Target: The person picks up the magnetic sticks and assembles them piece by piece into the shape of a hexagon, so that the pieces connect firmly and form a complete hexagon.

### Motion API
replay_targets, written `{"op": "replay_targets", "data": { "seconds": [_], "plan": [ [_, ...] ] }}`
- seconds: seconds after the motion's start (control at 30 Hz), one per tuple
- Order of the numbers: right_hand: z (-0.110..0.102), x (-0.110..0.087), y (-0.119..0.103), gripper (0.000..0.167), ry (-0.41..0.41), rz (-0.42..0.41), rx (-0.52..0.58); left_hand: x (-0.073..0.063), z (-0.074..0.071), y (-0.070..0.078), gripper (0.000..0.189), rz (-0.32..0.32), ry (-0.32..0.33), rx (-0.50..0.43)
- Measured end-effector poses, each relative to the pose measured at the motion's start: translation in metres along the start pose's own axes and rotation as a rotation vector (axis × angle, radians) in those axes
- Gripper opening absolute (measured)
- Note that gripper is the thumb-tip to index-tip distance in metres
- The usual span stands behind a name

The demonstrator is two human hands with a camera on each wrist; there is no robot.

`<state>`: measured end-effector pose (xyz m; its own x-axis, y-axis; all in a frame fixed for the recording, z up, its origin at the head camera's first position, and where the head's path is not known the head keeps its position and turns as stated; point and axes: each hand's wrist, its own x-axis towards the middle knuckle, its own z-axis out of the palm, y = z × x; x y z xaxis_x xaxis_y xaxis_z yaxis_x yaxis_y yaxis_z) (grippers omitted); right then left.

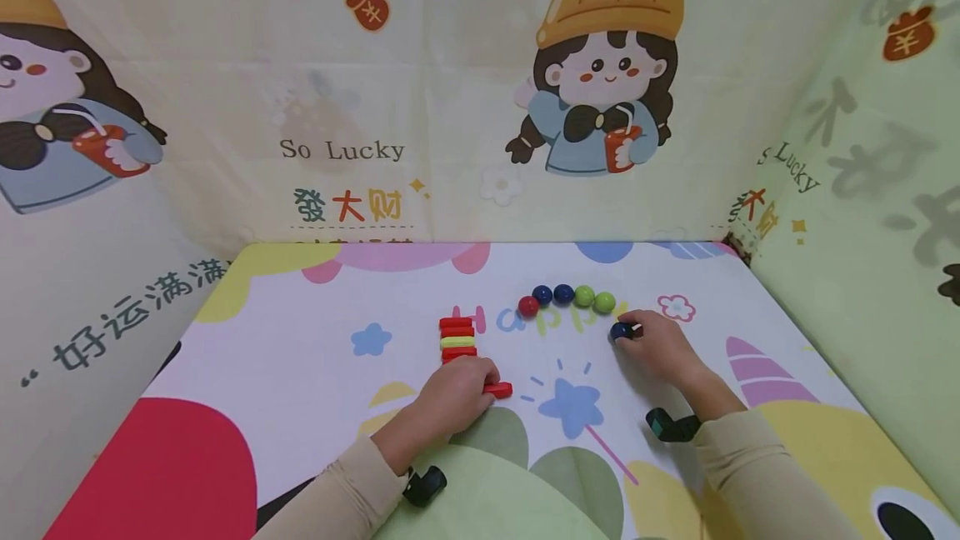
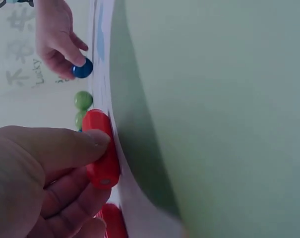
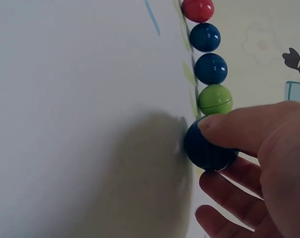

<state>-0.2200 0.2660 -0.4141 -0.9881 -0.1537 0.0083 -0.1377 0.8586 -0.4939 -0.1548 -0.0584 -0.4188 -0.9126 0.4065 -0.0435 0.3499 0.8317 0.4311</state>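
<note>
My left hand pinches a red faceted bar between thumb and fingers, low over the tabletop. Just beyond that hand, several red bars and one yellow bar lie in a column, its near end partly hidden by the hand. On the right, my right hand holds a dark blue ball by thumb and fingertips. Close to it runs a curved row of balls: a red ball, two blue balls and two green balls.
The white tabletop bears printed shapes, including a blue star between the hands. A printed cloth hangs behind the table and along both sides. Each wrist wears a small black camera.
</note>
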Motion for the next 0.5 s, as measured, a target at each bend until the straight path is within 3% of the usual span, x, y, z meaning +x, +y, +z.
{"op": "replay_targets", "data": {
  "seconds": [0.17, 0.5],
  "plan": [
    [0.004, -0.005, -0.003, 0.041, -0.015, 0.009, 0.036, 0.017, 0.002, 0.016, 0.029, -0.002, -0.006, 0.011],
    [0.011, -0.015, -0.013, 0.038, -0.026, -0.026, 0.066, 0.048, 0.006, 0.034, 0.027, -0.052, -0.026, -0.082]
  ]
}}
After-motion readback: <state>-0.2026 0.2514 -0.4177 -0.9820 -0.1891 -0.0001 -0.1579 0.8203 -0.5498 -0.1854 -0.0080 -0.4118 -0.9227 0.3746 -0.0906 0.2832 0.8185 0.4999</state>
